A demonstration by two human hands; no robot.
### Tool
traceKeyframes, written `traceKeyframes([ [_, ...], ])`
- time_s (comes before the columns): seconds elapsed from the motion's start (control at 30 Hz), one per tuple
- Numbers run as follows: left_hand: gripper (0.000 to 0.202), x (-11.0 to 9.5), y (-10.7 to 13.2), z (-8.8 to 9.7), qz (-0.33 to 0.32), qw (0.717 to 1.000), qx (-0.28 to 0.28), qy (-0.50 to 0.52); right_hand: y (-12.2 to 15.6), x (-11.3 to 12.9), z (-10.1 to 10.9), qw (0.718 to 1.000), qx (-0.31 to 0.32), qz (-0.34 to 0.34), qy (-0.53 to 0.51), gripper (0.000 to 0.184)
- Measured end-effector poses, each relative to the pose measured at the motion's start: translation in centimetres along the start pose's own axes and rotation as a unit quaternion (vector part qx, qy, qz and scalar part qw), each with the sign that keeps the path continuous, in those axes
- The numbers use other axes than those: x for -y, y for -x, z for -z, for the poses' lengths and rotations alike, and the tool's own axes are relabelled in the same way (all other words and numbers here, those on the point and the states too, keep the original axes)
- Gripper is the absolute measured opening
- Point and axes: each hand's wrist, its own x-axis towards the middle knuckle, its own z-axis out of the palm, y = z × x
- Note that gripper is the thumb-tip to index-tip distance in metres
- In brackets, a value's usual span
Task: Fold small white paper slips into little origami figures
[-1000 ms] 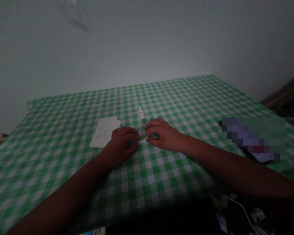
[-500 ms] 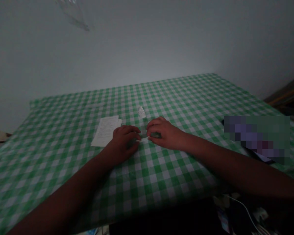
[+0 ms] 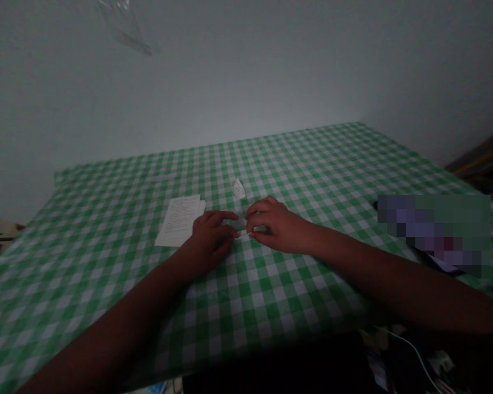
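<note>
Low over the middle of the table, my left hand and my right hand face each other with bent fingers. Thumb and fingers of each pinch one end of a small white piece of paper, which shows as a thin pale strip in the gap. Most of it is hidden by the fingers. Just beyond the hands lies a small folded white paper, roughly pointed at the top. Printed paper sheets lie stacked beside my left hand, partly covered by it.
A green and white checked cloth covers the table. To the right, a dark flat device is mostly blurred out by pixels. A wall rises behind the table, with clear plastic hanging on it. A white cable shows below the table edge.
The fingers of my left hand have shifted slightly, and the strip of paper between the hands sits at a slightly different tilt. The whole view has moved a little.
</note>
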Motion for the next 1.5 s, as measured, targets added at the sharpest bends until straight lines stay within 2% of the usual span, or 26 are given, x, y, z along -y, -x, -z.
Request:
traceKeyframes([
  [0.33, 0.018, -0.3, -0.2, -0.2, 0.018, 1.000, 0.015, 0.007, 0.1, 0.4, -0.2, 1.000, 0.018, 0.003, 0.012, 0.011],
  [0.63, 0.015, -0.2, -0.5, -0.4, 0.044, 0.999, 0.017, 0.014, -0.1, 0.2, -1.2, 0.999, 0.031, 0.006, 0.019, 0.012],
  [0.83, 0.007, 0.0, -0.6, -0.6, 0.066, 0.997, -0.025, 0.040, -0.3, -0.1, -1.7, 1.000, 0.011, -0.006, 0.021, 0.011],
  [1.13, 0.008, -0.5, -0.2, -0.6, 0.031, 0.999, -0.003, 0.015, -0.3, 0.0, -1.7, 1.000, -0.007, -0.010, 0.014, 0.006],
  [1.23, 0.012, -0.5, -0.2, -0.9, 0.039, 0.999, -0.010, -0.001, -0.3, 0.0, -1.7, 1.000, -0.005, -0.007, 0.008, 0.006],
  [1.5, 0.004, -0.4, -0.7, -1.1, 0.049, 0.998, -0.030, -0.006, -0.4, 0.0, -1.8, 1.000, -0.020, -0.007, -0.002, 0.005],
])
